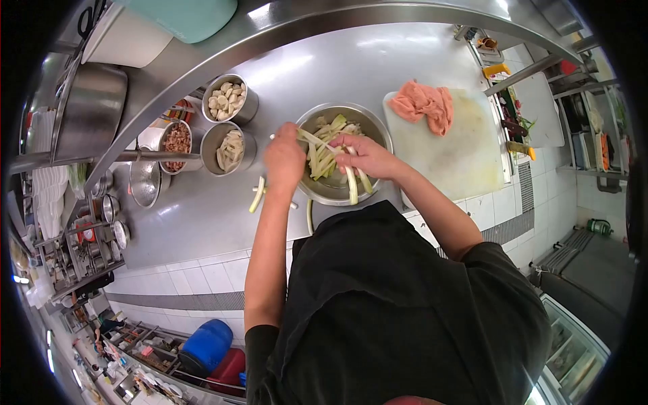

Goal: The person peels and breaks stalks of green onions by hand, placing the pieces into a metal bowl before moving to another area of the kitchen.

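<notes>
Step in hand: probably pulling apart the pale green stalks, held above the steel bowl.
Left hand: closed, seems to grip 1 stalk; fingers partly hidden.
Right hand: half closed around stalks.
Next move: calls for grip inside the rim, I judge.
Right side: cutting board, pink cloth.
In the way: stalk pieces left of the bowl, on the counter.
</notes>
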Tool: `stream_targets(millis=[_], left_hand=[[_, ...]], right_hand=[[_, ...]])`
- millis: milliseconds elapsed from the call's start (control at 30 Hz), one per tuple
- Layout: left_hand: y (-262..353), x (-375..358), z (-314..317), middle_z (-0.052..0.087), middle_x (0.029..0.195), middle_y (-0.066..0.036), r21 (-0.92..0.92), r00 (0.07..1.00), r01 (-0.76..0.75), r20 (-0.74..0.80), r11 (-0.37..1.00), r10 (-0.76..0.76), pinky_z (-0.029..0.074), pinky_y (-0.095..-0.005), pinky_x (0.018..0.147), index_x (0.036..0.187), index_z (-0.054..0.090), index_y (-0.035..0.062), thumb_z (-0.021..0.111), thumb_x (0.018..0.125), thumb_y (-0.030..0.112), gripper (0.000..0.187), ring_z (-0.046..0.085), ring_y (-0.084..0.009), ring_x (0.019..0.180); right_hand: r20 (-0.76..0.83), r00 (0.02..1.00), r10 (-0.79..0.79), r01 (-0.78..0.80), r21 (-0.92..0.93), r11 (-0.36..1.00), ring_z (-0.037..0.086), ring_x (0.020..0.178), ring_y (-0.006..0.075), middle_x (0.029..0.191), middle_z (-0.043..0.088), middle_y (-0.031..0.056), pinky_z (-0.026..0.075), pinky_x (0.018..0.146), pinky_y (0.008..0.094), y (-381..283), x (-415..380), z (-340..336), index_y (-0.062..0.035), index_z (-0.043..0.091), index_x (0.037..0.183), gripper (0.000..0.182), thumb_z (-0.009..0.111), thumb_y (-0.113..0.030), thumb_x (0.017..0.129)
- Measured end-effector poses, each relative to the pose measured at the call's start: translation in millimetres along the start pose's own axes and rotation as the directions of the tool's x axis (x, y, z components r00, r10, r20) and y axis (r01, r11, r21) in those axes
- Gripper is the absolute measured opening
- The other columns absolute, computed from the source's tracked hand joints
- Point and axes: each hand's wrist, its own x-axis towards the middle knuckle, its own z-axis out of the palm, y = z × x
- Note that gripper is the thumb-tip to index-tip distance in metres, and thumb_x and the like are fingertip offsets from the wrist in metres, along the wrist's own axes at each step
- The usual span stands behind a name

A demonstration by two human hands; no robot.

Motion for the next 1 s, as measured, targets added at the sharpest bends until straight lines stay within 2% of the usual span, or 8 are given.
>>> stream_targets(millis=[167,233,333,400,533,733,800,1000], left_hand=[[-16.7,9.7,-5.1,0.072,0.1,-0.017,0.104,0.982,0.162,0.082,0.981,-0.171,0.055,-0.0474,0.08,0.123,0.06,0.0065,0.057,0.095,0.011,0.028,0.069,-0.0383,0.094],[-21.0,-4.7,10.3,0.068,0.102,-0.023,0.2,0.974,-0.127,-0.162,0.971,0.161,0.053,-0.0529,0.083,0.124,0.058,0.0065,0.056,0.098,0.018,0.028,0.069,-0.0425,0.09],[11.3,-26.0,18.7,0.069,0.096,-0.025,0.08,0.97,-0.17,-0.164,0.982,0.181,0.053,-0.0501,0.083,0.132,0.056,0.0076,0.05,0.106,0.028,0.033,0.069,-0.0409,0.092],[32.1,-39.9,16.4,0.069,0.098,-0.027,-0.44,0.852,0.318,0.522,0.84,-0.049,0.052,-0.0507,0.084,0.129,0.055,0.005,0.047,0.108,0.027,0.031,0.068,-0.0441,0.092],[47.5,-49.0,3.7,0.069,0.097,-0.026,-0.398,0.9,0.28,0.426,0.874,-0.094,0.051,-0.0495,0.081,0.126,0.054,0.0029,0.044,0.11,0.027,0.031,0.069,-0.0431,0.092],[29.3,-59.9,11.9,0.066,0.091,-0.014,-0.604,0.971,0.192,0.231,0.773,-0.061,0.048,-0.039,0.073,0.121,0.055,0.0035,0.04,0.112,0.03,0.031,0.065,-0.0265,0.083],[29.9,-59.9,8.8,0.054,0.083,-0.001,-0.815,0.883,0.463,0.458,0.348,-0.103,0.039,-0.0278,0.065,0.122,0.056,0.0054,0.042,0.113,0.032,0.031,0.048,-0.0118,0.072],[26.8,-58.5,2.3,0.042,0.076,0.006,-0.848,0.86,0.506,0.509,0.16,-0.024,0.03,-0.0228,0.061,0.122,0.058,0.0073,0.046,0.112,0.035,0.032,0.034,-0.0052,0.067]], right_hand=[[-0.011,1.0,0.02,-0.02,-0.056,0.998,0.062,0.074,0.0091,0.088,0.067,0.0032,0.05,0.064,0.0263,8.6,-10.9,-10.3,-0.004,0.055,0.136,0.035,0.059,-0.014,0.103],[-0.099,0.995,0.0,-0.004,-0.04,0.999,0.063,0.074,0.0096,0.086,0.067,0.0036,0.051,0.063,0.0267,16.8,-5.9,-11.3,-0.0031,0.057,0.134,0.033,0.06,-0.013,0.102],[-0.287,0.956,-0.058,0.046,-0.051,0.998,0.063,0.08,0.0106,0.096,0.068,0.0055,0.052,0.067,0.0272,22.0,4.7,-8.3,-0.0027,0.057,0.133,0.033,0.06,-0.011,0.102],[-0.435,0.896,-0.092,0.141,0.083,0.987,0.06,0.086,0.0093,0.102,0.065,0.0045,0.052,0.074,0.0259,14.3,11.5,5.0,-0.0042,0.055,0.135,0.032,0.059,-0.012,0.104],[-0.343,0.887,-0.311,0.304,-0.074,0.95,0.06,0.097,0.0106,0.117,0.064,0.0066,0.05,0.08,0.0258,14.4,17.5,23.2,-0.0057,0.049,0.142,0.041,0.06,-0.008,0.103],[-0.209,0.963,-0.169,0.198,0.127,0.972,0.062,0.09,0.0106,0.109,0.068,0.0062,0.052,0.081,0.0266,-11.4,14.1,26.0,-0.0063,0.042,0.152,0.054,0.054,0.001,0.1],[-0.23,0.956,-0.185,0.226,0.171,0.959,0.062,0.085,0.0103,0.104,0.069,0.0049,0.053,0.08,0.0264,-12.2,11.0,26.6,-0.0065,0.044,0.152,0.055,0.054,0.003,0.099],[-0.303,0.922,-0.241,0.27,0.057,0.961,0.062,0.085,0.0101,0.103,0.069,0.005,0.053,0.079,0.0274,-15.1,11.9,34.6,-0.0047,0.052,0.146,0.05,0.054,0.006,0.097]])
